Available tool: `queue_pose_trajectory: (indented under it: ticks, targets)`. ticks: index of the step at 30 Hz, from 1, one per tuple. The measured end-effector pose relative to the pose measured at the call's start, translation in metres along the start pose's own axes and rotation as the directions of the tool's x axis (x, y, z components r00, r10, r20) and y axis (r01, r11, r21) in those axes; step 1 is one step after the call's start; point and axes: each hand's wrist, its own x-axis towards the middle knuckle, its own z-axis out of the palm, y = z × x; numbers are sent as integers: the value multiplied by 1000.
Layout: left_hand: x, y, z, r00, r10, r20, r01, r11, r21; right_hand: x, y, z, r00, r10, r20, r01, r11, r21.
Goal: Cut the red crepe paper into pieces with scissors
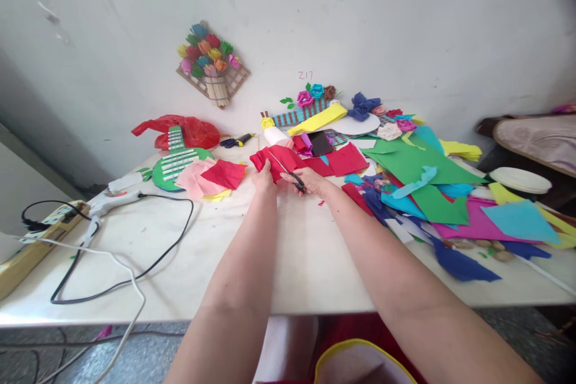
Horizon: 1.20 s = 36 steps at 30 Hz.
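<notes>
Near the middle of the table (pixel 225 276), my left hand (pixel 264 179) pinches the lower left part of a red paper piece (pixel 287 159). My right hand (pixel 310 180) is closed round the black handles of scissors (pixel 297 180), whose blades point up and left over the red paper. Another red sheet (pixel 348 159) lies just right of it. Left of my left hand, a red piece (pixel 224 174) rests on pink paper (pixel 193 179). Small red scraps lie by my right wrist.
On the left are a green guitar-shaped craft (pixel 175 163), a glue gun (pixel 114 201) with its black cord, and a power strip (pixel 40 246). Green paper (pixel 414 159), blue and magenta sheets and a white bowl (pixel 519 180) are on the right. Dark-handled scissors (pixel 228 143) lie behind.
</notes>
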Motion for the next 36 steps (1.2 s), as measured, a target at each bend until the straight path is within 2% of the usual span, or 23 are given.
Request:
queue_pose_trajectory:
  ticks: [4,8,13,21,30,36]
  targets:
    - [7,-4,-2,999,33,27,-33,999,-1,1,2,0,1000,-15,-1,15,1000,13]
    - [3,-2,-1,999,49,23,-49,999,12,2,4,-1,999,-35,0,35,999,19]
    - [0,-1,-1,993,120,-18,-117,987,111,3,3,1,1000,-21,-16,22,999,23]
    - [11,-9,-6,972,233,20,-229,931,284,3,1,3,999,-10,-46,9,1000,-13]
    - [12,-11,-6,934,357,20,-336,858,387,6,4,5,999,-5,-35,5,1000,24]
    - [18,-13,-8,893,447,46,-415,782,465,2,-2,7,998,20,-54,-17,998,65]
